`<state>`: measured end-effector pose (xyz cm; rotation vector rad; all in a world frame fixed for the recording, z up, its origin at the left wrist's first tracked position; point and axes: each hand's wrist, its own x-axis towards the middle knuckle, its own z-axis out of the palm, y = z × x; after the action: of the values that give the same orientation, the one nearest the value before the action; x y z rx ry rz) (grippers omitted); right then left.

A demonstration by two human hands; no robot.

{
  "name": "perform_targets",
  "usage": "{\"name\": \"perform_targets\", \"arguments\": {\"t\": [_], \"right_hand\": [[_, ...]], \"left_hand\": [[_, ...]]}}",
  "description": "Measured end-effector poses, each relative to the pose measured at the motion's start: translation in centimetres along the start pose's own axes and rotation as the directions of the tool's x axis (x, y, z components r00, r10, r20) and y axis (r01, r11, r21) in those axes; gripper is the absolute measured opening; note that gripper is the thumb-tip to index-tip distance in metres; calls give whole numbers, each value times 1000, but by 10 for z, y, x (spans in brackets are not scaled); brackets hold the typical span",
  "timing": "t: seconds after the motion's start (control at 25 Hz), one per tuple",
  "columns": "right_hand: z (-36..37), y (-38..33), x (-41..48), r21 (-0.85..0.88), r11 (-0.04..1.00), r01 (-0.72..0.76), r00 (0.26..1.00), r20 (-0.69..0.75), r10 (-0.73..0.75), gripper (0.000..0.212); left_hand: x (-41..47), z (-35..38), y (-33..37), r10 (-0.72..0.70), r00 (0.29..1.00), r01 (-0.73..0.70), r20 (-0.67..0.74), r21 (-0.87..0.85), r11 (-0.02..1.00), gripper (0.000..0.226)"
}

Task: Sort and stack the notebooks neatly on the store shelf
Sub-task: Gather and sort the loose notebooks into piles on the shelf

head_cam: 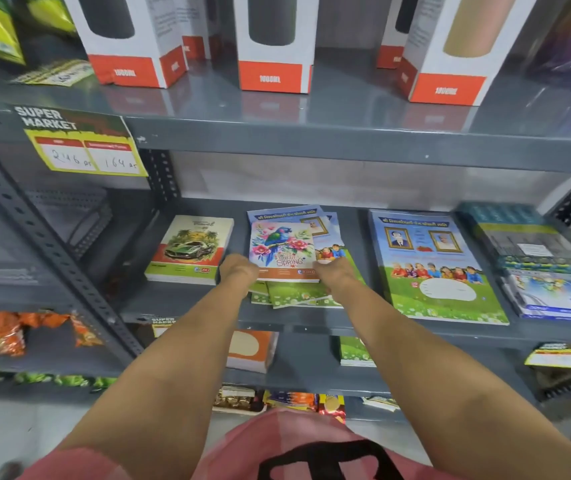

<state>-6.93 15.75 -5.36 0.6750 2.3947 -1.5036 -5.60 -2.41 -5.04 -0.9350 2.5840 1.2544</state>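
A small parrot notebook [282, 249] marked "Hello Spring" lies on top of an uneven pile of blue-and-green notebooks [298, 294] in the middle of the grey shelf [346, 327]. My left hand [237, 270] grips the parrot notebook's near left corner. My right hand [334, 270] holds its near right corner. To the left is a stack with a green car cover [190, 249]. To the right lies a neat stack of large blue-and-green notebooks [433, 268].
Wrapped packs of books [533, 251] fill the shelf's right end. White and red bottle boxes [270, 43] stand on the shelf above, with a price tag [86, 147] on its edge. Snack packets [10, 330] and more notebooks [253, 351] sit on lower shelves.
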Motion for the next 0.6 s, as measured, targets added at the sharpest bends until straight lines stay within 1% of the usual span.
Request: {"name": "perform_targets", "arguments": {"t": [0.04,0.08,0.12,0.16,0.2,0.24,0.28,0.36,0.44,0.52,0.56,0.6], "right_hand": [[1,-3,-1,46,998,-36,999,6,36,19],[2,-5,-3,96,993,-72,997,20,71,19],[4,-8,-5,164,980,-109,994,47,103,18],[7,-12,-7,251,958,-141,989,81,124,18],[13,-18,-11,338,928,-156,986,112,125,20],[19,-26,-15,401,904,-147,987,122,106,23],[27,-33,-19,426,897,-118,991,106,81,25],[47,-49,-26,410,910,-55,998,57,34,22],[73,-64,-36,362,932,-16,997,73,-11,15],[99,-72,-47,291,956,22,990,127,-61,20],[112,-74,-51,233,972,35,987,146,-71,22],[124,-73,-55,159,986,44,985,155,-69,21]], "left_hand": [[3,-5,-2,-2,1000,4,20,-117,993,7],[5,-9,-2,-11,999,22,45,-247,969,4],[6,-16,-2,-11,998,35,68,-356,934,8],[8,-24,-1,1,997,32,80,-420,907,18],[11,-33,-1,18,996,22,87,-441,897,25],[15,-44,-1,40,995,3,87,-445,895,28],[19,-55,-3,55,995,-13,85,-433,901,29],[30,-80,-13,68,995,-35,75,-375,926,29],[43,-107,-32,62,997,-47,35,-324,945,24],[54,-132,-53,57,998,-58,-11,-292,955,20],[59,-142,-64,64,998,-68,-25,-224,972,21],[62,-151,-74,67,997,-69,-24,-103,992,24]]}}
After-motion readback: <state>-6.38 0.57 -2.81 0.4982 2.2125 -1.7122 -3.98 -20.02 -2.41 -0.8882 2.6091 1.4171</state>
